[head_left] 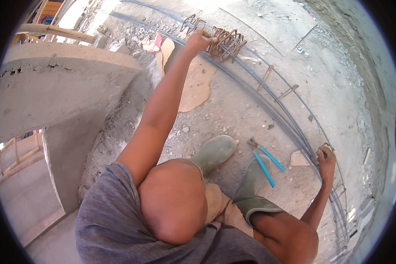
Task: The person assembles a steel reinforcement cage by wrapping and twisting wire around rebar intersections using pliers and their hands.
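Left fingers (204,34) touch rusty stirrups (226,45), right fingers (325,152) curl by rebar (277,115), grips unclear; a knock could shift the stirrups.

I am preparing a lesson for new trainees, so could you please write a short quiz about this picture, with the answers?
1. Which hand is nearer to the bunched metal stirrups?
A. Left
B. Right
C. Both equally near

2. True or false: the pincers lie apart from the right hand.

3. Fill in the colour: the handles of the pincers are ____.

Key:
1. A, the left hand.
2. True; they lie near the boots.
3. Blue.
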Available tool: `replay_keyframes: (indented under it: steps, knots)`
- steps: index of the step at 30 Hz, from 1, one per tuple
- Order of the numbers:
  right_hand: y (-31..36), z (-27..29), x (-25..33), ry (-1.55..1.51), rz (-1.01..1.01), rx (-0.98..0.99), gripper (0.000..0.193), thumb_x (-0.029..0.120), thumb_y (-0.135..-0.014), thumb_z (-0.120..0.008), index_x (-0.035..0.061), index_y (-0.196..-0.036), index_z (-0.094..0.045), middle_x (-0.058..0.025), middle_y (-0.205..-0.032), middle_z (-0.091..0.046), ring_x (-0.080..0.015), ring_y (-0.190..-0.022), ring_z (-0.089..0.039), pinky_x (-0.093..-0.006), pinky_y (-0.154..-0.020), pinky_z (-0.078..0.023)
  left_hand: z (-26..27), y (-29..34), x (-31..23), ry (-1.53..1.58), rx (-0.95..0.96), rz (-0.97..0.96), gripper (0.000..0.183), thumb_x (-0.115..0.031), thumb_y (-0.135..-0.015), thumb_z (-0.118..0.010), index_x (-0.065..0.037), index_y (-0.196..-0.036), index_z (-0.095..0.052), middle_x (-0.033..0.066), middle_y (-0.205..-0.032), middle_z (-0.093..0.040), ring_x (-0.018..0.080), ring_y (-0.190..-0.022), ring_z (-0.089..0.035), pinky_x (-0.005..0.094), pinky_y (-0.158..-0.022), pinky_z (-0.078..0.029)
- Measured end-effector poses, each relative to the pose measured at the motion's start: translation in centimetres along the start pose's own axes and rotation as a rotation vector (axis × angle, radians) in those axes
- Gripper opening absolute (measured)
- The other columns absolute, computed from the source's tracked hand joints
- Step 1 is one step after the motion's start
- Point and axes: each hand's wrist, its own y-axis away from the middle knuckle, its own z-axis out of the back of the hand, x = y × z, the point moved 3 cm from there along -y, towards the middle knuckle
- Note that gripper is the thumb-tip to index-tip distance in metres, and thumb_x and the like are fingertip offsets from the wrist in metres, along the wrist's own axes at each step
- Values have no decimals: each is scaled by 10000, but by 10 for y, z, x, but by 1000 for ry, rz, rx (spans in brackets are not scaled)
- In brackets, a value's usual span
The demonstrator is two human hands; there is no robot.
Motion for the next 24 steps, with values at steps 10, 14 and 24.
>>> replay_keyframes:
  steps: [10, 14, 24]
  knots:
    - [-2, -5, -2, -39, -34, 36, 203, 119, -915, -613, -43, -1030, -655, -69, -828, -644, -139, -731, -573, -280, -695, -467, -18, 30, 15, 487, 451, 161, 470, -427, -891, -702, -4, -1074, -610, 39, -769, -578, 124, -634, -526, 262, -623, -448]
    - [2, -8, 1, -71, -83, 62, 197, 109, -920, -603, -44, -1032, -652, -61, -814, -637, -123, -696, -569, -273, -651, -463, -20, 25, 25, 830, 603, 173, 413, -408, -921, -669, -19, -1049, -616, -6, -679, -459, 95, -569, -398, 267, -548, -374]
    - [9, -7, 11, -101, -73, 41, 177, 91, -929, -594, -46, -1027, -650, -60, -783, -624, -109, -666, -559, -268, -622, -460, 44, -11, -28, 267, 358, 170, 442, -385, -862, -736, -27, -1112, -671, 79, -740, -581, 145, -592, -488, 332, -548, -399]
